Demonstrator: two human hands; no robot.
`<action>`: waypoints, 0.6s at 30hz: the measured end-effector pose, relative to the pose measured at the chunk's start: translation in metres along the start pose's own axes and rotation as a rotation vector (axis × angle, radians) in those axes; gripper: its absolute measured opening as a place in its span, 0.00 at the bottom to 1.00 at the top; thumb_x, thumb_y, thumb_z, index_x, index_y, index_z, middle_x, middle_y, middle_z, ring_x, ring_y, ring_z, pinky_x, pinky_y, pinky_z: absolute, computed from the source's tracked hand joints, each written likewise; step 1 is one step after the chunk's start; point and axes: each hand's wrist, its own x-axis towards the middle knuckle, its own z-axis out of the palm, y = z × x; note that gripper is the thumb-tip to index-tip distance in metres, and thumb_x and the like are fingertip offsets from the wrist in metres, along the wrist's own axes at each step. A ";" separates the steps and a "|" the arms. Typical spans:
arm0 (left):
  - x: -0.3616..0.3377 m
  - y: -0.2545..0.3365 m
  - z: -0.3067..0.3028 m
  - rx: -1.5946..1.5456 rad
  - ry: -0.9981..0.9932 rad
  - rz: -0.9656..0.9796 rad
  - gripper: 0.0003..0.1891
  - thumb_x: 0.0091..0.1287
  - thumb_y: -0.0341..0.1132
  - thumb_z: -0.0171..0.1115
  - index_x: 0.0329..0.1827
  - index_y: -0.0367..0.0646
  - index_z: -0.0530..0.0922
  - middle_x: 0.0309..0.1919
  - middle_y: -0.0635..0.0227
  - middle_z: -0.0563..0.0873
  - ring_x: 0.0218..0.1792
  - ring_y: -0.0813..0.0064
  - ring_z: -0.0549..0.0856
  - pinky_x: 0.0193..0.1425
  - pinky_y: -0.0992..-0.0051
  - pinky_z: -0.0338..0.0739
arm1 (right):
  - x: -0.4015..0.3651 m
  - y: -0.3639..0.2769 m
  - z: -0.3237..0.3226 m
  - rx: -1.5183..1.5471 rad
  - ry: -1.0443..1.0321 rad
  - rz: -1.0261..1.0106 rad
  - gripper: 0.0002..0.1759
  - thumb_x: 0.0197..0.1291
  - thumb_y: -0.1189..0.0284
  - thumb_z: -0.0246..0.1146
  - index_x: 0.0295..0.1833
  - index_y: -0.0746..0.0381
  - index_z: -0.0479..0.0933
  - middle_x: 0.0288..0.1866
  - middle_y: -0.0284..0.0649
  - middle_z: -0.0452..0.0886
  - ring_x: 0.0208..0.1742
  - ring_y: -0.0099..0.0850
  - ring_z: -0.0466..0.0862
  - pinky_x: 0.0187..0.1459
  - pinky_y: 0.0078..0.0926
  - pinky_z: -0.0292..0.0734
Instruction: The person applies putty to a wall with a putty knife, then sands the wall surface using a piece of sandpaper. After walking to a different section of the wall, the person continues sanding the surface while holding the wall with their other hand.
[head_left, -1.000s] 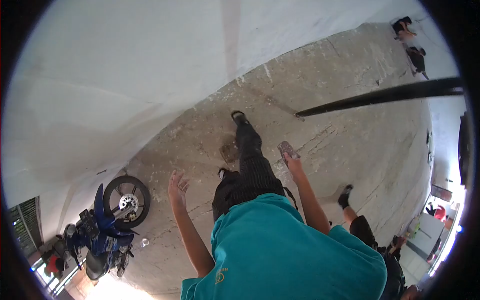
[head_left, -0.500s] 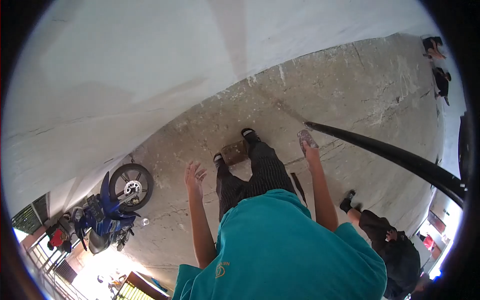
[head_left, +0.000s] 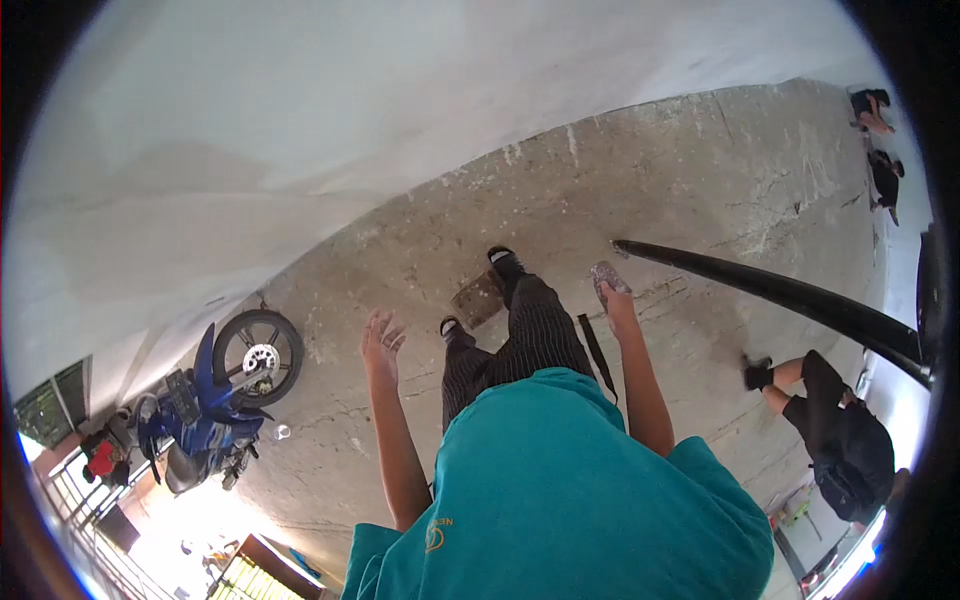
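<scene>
My left hand point(head_left: 383, 345) is raised at the left of my body, fingers apart and nothing in it, with pale marks on the skin. In my right hand point(head_left: 618, 298) is a flat, speckled grey-brown object point(head_left: 606, 273), with its far end sticking out past the fingers. Between and beyond the hands, a brown block point(head_left: 478, 300) lies on the concrete floor by my feet. A long black pole point(head_left: 770, 293) slants in from the right, its tip near the held object but apart from it.
A blue motorcycle point(head_left: 205, 410) stands at the left near the white wall point(head_left: 300, 120). A person in dark clothes point(head_left: 845, 440) is at the right. Two more people point(head_left: 884, 180) are by the far right wall. A small white cup-like item point(head_left: 282, 432) lies near the motorcycle.
The person in dark clothes has moved to the right and farther from me. My feet have shifted beside the block. My right hand still holds the speckled object; the left stays empty.
</scene>
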 end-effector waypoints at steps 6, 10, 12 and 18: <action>-0.018 -0.033 -0.094 -0.113 0.014 0.027 0.27 0.66 0.47 0.52 0.65 0.45 0.62 0.57 0.59 0.73 0.45 0.65 0.79 0.48 0.68 0.72 | -0.055 0.018 0.031 0.023 -0.032 -0.060 0.20 0.58 0.72 0.57 0.55 0.70 0.71 0.48 0.40 0.77 0.49 0.29 0.76 0.51 0.25 0.69; -0.047 -0.056 -0.168 -0.259 0.025 0.072 0.25 0.67 0.44 0.51 0.65 0.44 0.63 0.57 0.59 0.74 0.45 0.65 0.79 0.47 0.69 0.71 | -0.110 0.039 0.058 0.058 -0.113 -0.100 0.19 0.59 0.75 0.57 0.56 0.68 0.70 0.45 0.37 0.77 0.44 0.26 0.77 0.49 0.24 0.71; -0.067 -0.068 -0.203 -0.306 0.083 0.070 0.25 0.67 0.44 0.51 0.65 0.44 0.62 0.57 0.58 0.73 0.46 0.64 0.78 0.48 0.69 0.71 | -0.124 0.056 0.073 0.000 -0.053 -0.014 0.19 0.59 0.76 0.57 0.56 0.68 0.70 0.45 0.37 0.77 0.44 0.26 0.77 0.49 0.23 0.71; -0.088 -0.088 -0.279 -0.365 0.176 0.064 0.27 0.67 0.47 0.50 0.66 0.44 0.61 0.58 0.59 0.72 0.47 0.62 0.77 0.49 0.67 0.70 | -0.154 0.067 0.099 -0.091 -0.212 -0.210 0.19 0.58 0.76 0.57 0.56 0.69 0.70 0.47 0.38 0.77 0.46 0.27 0.76 0.50 0.23 0.70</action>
